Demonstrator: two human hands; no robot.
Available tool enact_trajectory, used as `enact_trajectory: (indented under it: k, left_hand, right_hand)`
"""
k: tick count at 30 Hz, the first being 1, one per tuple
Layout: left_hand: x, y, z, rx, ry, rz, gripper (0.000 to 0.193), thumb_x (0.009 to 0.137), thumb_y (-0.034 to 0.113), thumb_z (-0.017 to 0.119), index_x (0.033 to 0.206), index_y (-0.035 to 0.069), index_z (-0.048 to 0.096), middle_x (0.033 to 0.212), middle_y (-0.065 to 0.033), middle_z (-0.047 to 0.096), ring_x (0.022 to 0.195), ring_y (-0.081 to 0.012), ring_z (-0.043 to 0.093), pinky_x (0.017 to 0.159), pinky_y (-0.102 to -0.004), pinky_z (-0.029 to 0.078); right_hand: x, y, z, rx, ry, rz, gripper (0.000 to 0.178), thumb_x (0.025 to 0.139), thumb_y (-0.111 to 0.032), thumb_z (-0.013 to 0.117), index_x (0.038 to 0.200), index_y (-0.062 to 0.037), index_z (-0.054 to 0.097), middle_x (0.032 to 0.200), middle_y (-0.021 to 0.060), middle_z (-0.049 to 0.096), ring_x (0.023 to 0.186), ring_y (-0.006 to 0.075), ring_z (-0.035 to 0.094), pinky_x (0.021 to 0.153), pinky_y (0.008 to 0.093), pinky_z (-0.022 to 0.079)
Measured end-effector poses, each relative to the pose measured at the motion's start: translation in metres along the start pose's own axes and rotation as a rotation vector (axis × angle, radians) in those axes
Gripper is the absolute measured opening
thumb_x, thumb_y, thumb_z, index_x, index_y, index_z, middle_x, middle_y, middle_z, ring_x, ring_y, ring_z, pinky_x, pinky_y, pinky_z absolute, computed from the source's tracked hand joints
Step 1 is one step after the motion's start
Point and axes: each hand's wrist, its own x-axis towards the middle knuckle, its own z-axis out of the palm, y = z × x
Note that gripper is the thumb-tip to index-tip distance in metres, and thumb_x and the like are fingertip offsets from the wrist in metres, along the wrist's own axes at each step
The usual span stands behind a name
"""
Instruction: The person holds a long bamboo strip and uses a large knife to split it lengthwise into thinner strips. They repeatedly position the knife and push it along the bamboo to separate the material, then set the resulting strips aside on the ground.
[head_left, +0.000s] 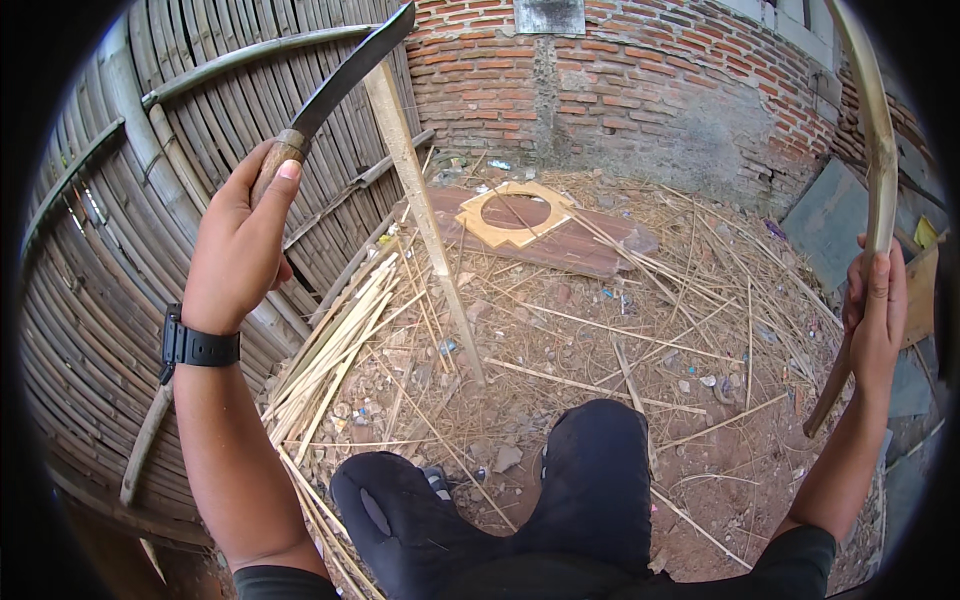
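Note:
My left hand (238,235) is raised at the left, closed round the wooden handle of a machete (350,72). Its dark blade points up and to the right, touching nothing that I can see. On the far right, my right hand (882,310) grips a long, pale brown bamboo pole (878,130) near its lower part. The pole stands nearly upright, and its top runs out of view. Machete and pole are wide apart.
A wooden post (418,190) rises from the ground ahead. Split bamboo strips (335,335) lie heaped at the left beside a bamboo fence (105,260). Farther off are a brown board (590,240), a yellow frame with a round hole (545,235) and a brick wall (640,100).

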Motion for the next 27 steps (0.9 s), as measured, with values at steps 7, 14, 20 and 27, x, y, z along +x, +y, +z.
enact_trajectory:
  k: [7, 14, 20, 27]
  left_hand:
    - [0.002, 0.006, -0.001, 0.021, -0.012, -0.014, 0.061, 0.102, 0.043, 0.060, 0.145, 0.001, 0.050, 0.070, 0.0016, 0.051, 0.045, -0.0061, 0.050, 0.042, -0.0237, 0.045]
    - [0.004, 0.007, -0.006, 0.045, -0.037, 0.003, 0.062, 0.102, 0.045, 0.058, 0.145, 0.000, 0.050, 0.072, 0.0002, 0.053, 0.045, -0.0070, 0.051, 0.043, -0.0241, 0.046]
    - [0.005, 0.009, -0.002, 0.044, -0.043, 0.005, 0.062, 0.102, 0.045, 0.057, 0.145, 0.001, 0.051, 0.075, -0.0016, 0.055, 0.046, -0.0076, 0.052, 0.043, -0.0237, 0.046]
    - [0.004, 0.015, -0.004, 0.055, -0.043, -0.014, 0.061, 0.102, 0.045, 0.057, 0.144, 0.001, 0.052, 0.074, -0.0008, 0.053, 0.045, -0.0081, 0.052, 0.041, -0.0243, 0.045]
  right_hand:
    - [0.033, -0.037, 0.026, -0.387, -0.341, -0.132, 0.032, 0.111, -0.032, 0.042, 0.117, -0.0031, 0.054, 0.068, -0.0023, 0.039, 0.056, 0.0055, 0.034, 0.050, 0.0243, 0.030]
    - [0.026, -0.028, 0.013, -0.489, -0.498, -0.136, 0.032, 0.111, -0.032, 0.044, 0.108, -0.0023, 0.055, 0.066, -0.0015, 0.038, 0.057, 0.0074, 0.034, 0.052, 0.0280, 0.029]
    - [0.037, -0.034, -0.009, -0.168, 0.009, -0.043, 0.043, 0.111, -0.042, 0.042, 0.126, -0.0048, 0.058, 0.069, -0.0074, 0.040, 0.047, -0.0008, 0.029, 0.042, 0.0168, 0.025]
    - [0.027, -0.036, 0.017, -0.157, -0.210, 0.062, 0.036, 0.111, -0.037, 0.042, 0.117, -0.0046, 0.057, 0.070, -0.0053, 0.040, 0.056, 0.0025, 0.037, 0.048, 0.0207, 0.030]
